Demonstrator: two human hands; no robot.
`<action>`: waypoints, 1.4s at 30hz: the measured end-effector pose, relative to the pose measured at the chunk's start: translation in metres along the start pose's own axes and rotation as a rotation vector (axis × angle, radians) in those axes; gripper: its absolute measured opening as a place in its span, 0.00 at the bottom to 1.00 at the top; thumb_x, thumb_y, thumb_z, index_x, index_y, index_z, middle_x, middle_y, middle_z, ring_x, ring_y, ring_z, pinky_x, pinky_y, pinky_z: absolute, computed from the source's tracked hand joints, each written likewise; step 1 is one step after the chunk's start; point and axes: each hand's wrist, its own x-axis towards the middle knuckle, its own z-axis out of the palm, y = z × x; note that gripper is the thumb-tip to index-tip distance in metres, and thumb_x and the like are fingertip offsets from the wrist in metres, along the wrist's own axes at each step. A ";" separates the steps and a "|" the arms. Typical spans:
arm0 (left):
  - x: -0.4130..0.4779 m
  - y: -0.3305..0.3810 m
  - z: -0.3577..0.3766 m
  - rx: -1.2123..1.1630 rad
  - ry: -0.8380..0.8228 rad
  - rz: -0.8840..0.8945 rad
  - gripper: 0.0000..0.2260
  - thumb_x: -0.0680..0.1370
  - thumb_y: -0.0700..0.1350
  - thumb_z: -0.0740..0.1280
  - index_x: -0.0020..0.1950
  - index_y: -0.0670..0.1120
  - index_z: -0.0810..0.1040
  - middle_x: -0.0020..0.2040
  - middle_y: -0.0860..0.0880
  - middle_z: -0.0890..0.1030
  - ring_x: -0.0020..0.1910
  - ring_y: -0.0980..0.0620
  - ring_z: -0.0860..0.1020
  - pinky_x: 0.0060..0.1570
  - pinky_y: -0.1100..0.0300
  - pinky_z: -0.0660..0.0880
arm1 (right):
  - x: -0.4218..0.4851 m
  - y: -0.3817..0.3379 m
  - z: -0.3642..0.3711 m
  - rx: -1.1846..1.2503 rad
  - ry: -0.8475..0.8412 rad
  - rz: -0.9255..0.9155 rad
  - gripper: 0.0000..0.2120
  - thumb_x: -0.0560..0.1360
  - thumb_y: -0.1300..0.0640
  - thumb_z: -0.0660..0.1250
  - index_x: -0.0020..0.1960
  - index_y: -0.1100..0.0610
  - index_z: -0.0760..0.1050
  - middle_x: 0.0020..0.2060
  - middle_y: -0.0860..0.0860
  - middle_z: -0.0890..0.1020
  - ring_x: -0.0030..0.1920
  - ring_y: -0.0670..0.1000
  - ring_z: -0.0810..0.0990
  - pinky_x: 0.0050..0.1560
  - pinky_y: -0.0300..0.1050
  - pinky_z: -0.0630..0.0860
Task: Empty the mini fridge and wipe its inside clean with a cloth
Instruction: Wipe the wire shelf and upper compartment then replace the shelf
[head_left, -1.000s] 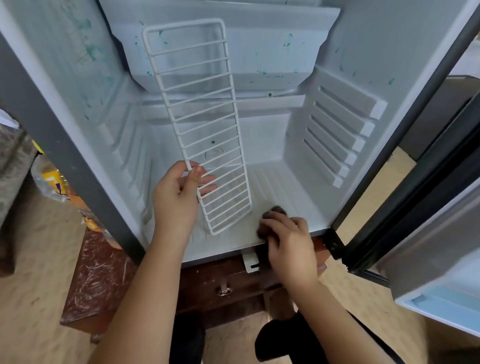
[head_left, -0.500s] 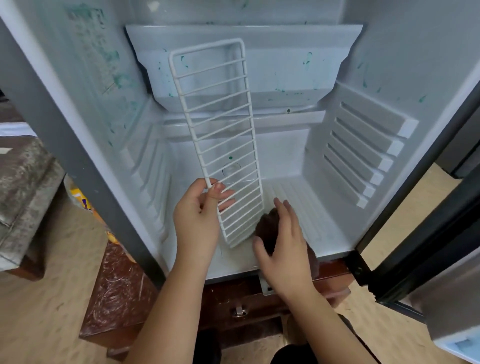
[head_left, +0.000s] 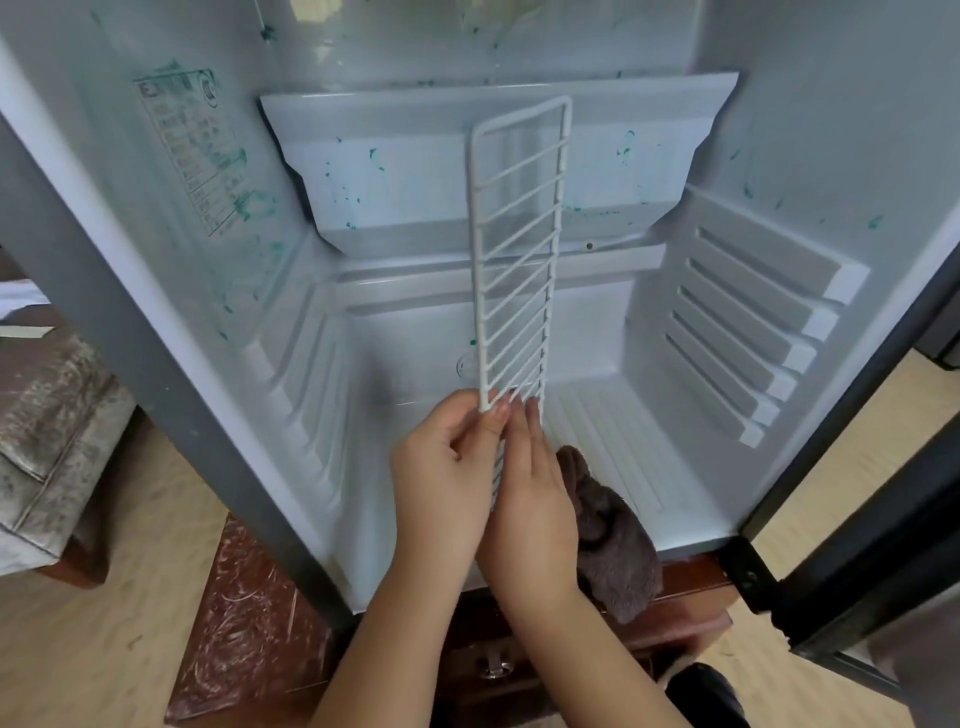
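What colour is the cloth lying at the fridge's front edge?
Dark greyish brown. The cloth shows best in the head view, the only one.

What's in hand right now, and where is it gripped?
The wire rack, at its lower end: the left hand pinches its left rail, the right hand lies straight-fingered against it.

Upright in fridge (head_left: 779, 130): rack (head_left: 514, 249), lower end between left hand (head_left: 441, 467) and right hand (head_left: 535, 499). On fridge floor, right of hands: cloth (head_left: 608, 530).

A brown cloth (head_left: 608, 540) lies on the ribbed white floor (head_left: 613, 431) of the mini fridge (head_left: 779, 156), drooping over its front edge.
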 end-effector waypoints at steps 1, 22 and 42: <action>-0.001 0.001 0.001 0.021 -0.007 0.009 0.04 0.76 0.43 0.69 0.43 0.50 0.82 0.37 0.53 0.84 0.38 0.54 0.82 0.39 0.65 0.76 | 0.002 0.000 0.000 -0.020 0.029 0.002 0.27 0.74 0.53 0.57 0.71 0.62 0.61 0.67 0.62 0.72 0.65 0.58 0.75 0.58 0.45 0.75; 0.020 -0.011 -0.005 -0.012 -0.065 -0.194 0.19 0.79 0.48 0.64 0.70 0.53 0.67 0.66 0.55 0.72 0.62 0.67 0.70 0.64 0.66 0.67 | 0.027 0.038 -0.049 0.453 -0.061 0.229 0.11 0.82 0.53 0.56 0.53 0.46 0.78 0.36 0.51 0.82 0.41 0.48 0.80 0.40 0.37 0.74; 0.028 -0.019 -0.015 -0.217 0.014 -0.226 0.05 0.81 0.39 0.62 0.47 0.44 0.76 0.40 0.46 0.85 0.41 0.47 0.84 0.40 0.62 0.78 | 0.036 0.088 -0.069 -0.072 -0.472 0.290 0.24 0.75 0.45 0.66 0.68 0.52 0.71 0.65 0.48 0.74 0.67 0.52 0.67 0.65 0.44 0.64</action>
